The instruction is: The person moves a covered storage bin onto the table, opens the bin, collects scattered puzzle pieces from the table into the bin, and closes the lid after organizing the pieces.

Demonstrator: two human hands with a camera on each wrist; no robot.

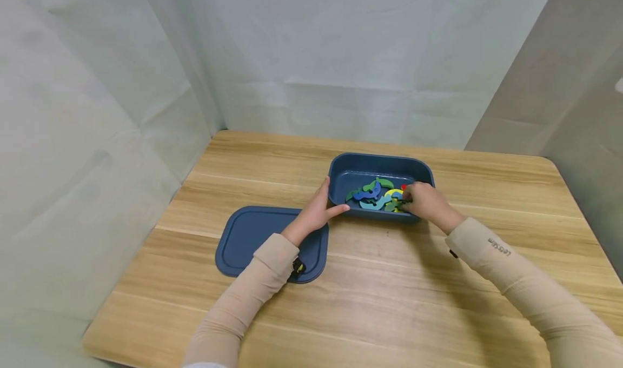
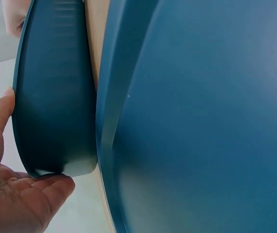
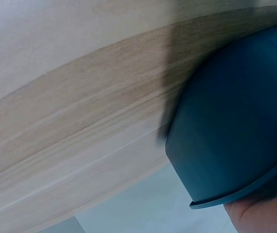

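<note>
A dark blue box (image 1: 379, 165) stands on the wooden table (image 1: 389, 281), holding several flat coloured pieces (image 1: 372, 192) in blue, green, yellow and red. My left hand (image 1: 331, 198) grips the box's near-left corner, thumb on the front wall and fingers on the left wall. The left wrist view shows that corner of the box (image 2: 51, 97) cupped in the palm (image 2: 12, 204). My right hand (image 1: 411, 199) reaches into the box's right end, its fingers curled down onto a coloured piece; the fingertips are hidden. The right wrist view shows only the outside of the box (image 3: 230, 131).
The box's dark blue lid (image 1: 253, 238) lies flat on the table left of the box, partly under my left forearm, and fills the left wrist view as the lid (image 2: 201, 121). Pale fabric walls (image 1: 340, 60) close in the table at the back and left.
</note>
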